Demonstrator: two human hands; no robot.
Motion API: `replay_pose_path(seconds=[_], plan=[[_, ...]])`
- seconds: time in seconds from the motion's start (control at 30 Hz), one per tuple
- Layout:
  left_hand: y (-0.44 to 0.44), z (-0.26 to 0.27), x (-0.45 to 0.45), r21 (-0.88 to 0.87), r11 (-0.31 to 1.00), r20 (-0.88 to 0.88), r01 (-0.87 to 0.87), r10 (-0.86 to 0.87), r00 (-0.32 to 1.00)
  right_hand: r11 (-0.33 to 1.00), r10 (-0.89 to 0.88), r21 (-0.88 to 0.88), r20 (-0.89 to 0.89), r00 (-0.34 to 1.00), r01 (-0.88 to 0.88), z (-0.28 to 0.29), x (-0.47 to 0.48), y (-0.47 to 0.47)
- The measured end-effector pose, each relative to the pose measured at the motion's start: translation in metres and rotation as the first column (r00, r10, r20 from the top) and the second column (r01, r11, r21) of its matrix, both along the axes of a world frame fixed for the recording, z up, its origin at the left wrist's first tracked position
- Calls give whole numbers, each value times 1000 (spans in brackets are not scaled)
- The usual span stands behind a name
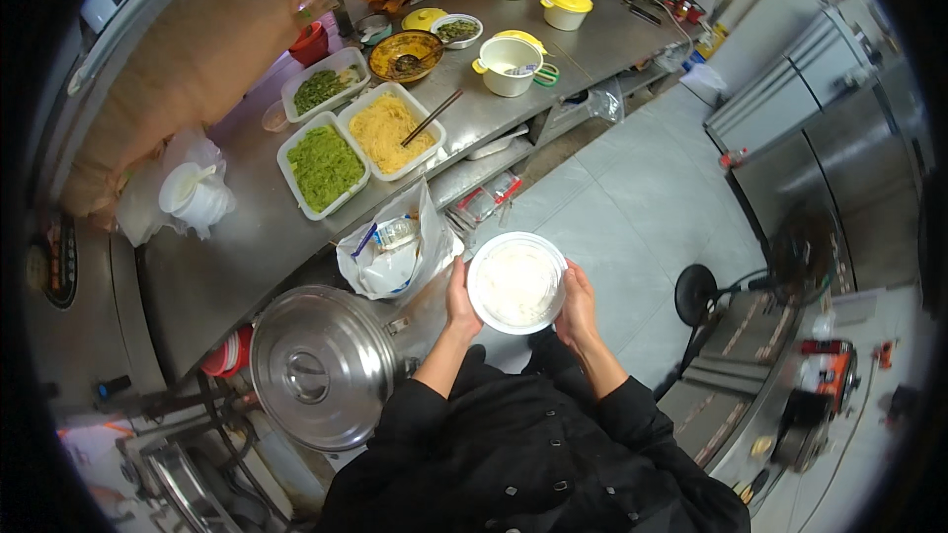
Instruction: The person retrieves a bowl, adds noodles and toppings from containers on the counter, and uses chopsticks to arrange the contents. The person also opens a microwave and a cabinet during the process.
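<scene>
Between my two hands is a round white plastic bowl [516, 283], with a clear lid that seems to cover pale contents; glare blurs the inside. My left hand [462, 303] grips its left side, and my right hand [576, 305] grips its right side. The bowl is held in front of my body, above the grey tiled floor. Left of it hangs a white plastic bag [400, 252] with packaging inside, at the counter's front edge. Below the bag stands a large steel pot with a domed lid [324, 368].
On the steel counter [252, 237] are tubs of shredded green vegetable [324, 166], yellow shreds [389, 129] with chopsticks, and chopped greens [320, 91]. Further along are a brown bowl [406, 57] and white pots [509, 66]. A standing fan [800, 255] is at right.
</scene>
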State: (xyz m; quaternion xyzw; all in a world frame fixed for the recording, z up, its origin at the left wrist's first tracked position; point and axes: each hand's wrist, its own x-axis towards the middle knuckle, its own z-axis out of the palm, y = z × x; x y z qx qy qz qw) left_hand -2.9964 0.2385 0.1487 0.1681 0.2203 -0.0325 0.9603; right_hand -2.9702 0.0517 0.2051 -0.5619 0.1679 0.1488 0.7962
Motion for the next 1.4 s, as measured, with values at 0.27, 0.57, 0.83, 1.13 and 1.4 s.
replay_pose_path(seconds=[0.27,0.57,0.83,1.13,1.4], plan=[[-47,-22,117,273,926,-119,-263,303,945,955,287,-39,-119,950,-294,-73,212,2],[-5,-92,288,550,757,-197,-352,527,827,795,570,-177,-106,815,-580,-115,417,70],[46,-109,389,594,682,-232,-427,654,720,718,657,-162,-164,736,-677,-142,515,126],[77,-157,425,670,503,-140,-546,808,573,670,694,-176,-194,693,-721,-139,557,174],[35,-108,448,809,395,-195,-436,879,435,543,735,-574,-28,677,-613,-160,635,135]])
